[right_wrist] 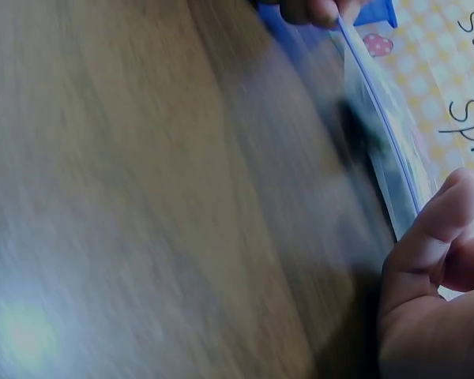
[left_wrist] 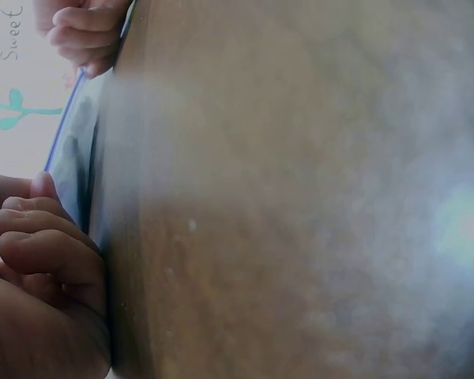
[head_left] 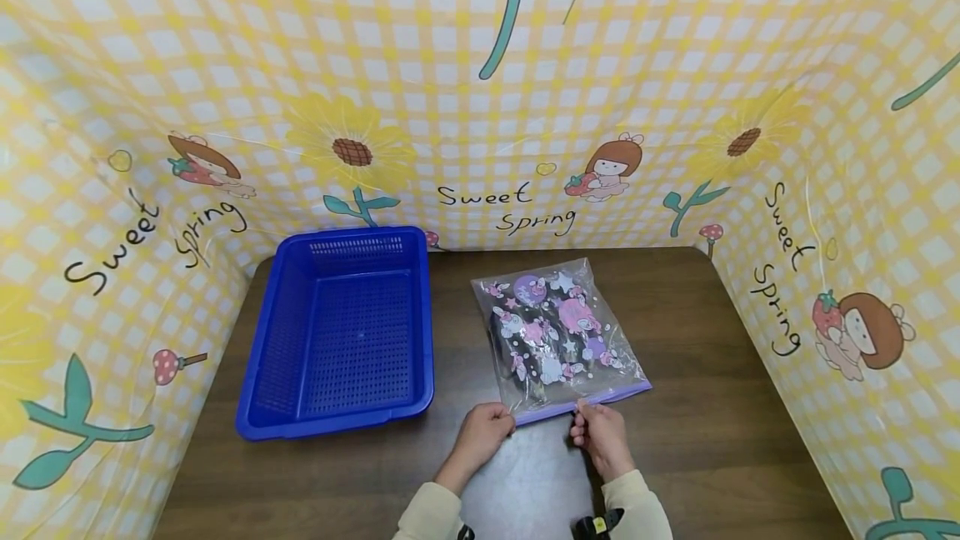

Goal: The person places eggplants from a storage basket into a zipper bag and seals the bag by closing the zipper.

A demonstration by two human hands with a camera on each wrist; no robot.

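A clear zip bag [head_left: 551, 332] printed with pink, purple and white figures lies on the table, with something dark inside that I cannot make out. Its purple zip edge [head_left: 622, 392] faces me. My left hand [head_left: 482, 433] pinches the left end of that edge between thumb and fingers. Farther along the same edge, right of its middle, my right hand [head_left: 602, 438] pinches it too. In the left wrist view the curled fingers of the left hand [left_wrist: 43, 245] show at the strip. The right wrist view has the thumb of the right hand [right_wrist: 434, 260] against it.
A blue perforated plastic basket [head_left: 427, 340] stands left of the bag, with a gap of table between. The dark wooden table [head_left: 720, 440] is bordered at the back and sides by yellow checked cloth [head_left: 480, 132]. Light glares off the table near my arms.
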